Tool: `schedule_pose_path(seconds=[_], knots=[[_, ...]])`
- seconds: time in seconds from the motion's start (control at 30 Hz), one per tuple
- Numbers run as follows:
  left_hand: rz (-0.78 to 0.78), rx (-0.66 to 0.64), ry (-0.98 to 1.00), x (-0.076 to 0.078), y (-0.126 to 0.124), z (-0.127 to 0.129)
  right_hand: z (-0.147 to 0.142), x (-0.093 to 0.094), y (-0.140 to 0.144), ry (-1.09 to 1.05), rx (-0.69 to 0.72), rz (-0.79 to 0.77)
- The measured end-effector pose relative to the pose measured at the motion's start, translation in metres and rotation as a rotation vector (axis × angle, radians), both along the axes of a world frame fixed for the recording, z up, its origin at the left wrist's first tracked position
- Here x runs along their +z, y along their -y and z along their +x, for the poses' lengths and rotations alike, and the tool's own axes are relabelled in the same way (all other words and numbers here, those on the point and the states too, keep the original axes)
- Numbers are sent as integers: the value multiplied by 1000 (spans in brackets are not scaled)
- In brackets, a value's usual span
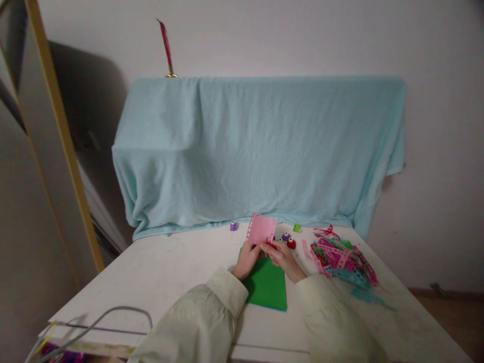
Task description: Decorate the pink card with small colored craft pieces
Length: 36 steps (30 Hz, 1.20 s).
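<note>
Pink paper, a sheet [260,229] with cut-out patterns along its left and right edges, stands up from the two hands just above a stack of green sheets [266,287] on the white surface [181,272]. The left hand [246,259] pinches it low on its left side, while the right hand [282,256] curls closed at the lower right around a small red piece [271,245], probably a punch, though the fingers hide most of it. The work looks to be punching a border, with the lower edge the likely place, though that edge is hidden too. To do it well, I would hold the sheet taut and flat with the left fingertips close to the cut but clear of the slot, push the edge in square until it meets the stop, and press firmly once so the shape comes away cleanly. Line each new cut up with the last hole, since a small tilt would make the border drift. Handle the pink sheet lightly, as its perforated edges would probably tear or crease easily. The red punch [291,243] beside the right hand should be left enough room, and the tangled strips [344,257] farther right kept away from the sheet
</note>
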<state>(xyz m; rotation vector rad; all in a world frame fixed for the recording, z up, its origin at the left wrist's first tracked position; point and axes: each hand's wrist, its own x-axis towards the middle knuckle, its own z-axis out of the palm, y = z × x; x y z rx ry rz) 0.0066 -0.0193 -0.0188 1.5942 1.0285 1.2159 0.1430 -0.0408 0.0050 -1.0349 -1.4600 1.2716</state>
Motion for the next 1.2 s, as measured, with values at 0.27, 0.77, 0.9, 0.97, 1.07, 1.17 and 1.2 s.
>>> schedule_pose_path(seconds=[0.27,0.77,0.9,0.97,1.07,1.17,1.2], knots=[[7,-9,85,1,0,0,-2,-1,-2,-14,42,2],[14,180,127,7,0,-4,2,0,-5,-101,29,-79],[7,185,157,8,1,-3,4,0,-7,-219,-65,-51],[5,177,158,8,1,-2,5,0,-7,-273,-92,-53],[8,174,152,8,2,-2,6,3,-7,-334,-83,-51],[10,187,140,8,2,-3,6,8,-5,-391,-98,-8],[13,189,133,8,1,-3,6,10,-4,-411,-109,9]])
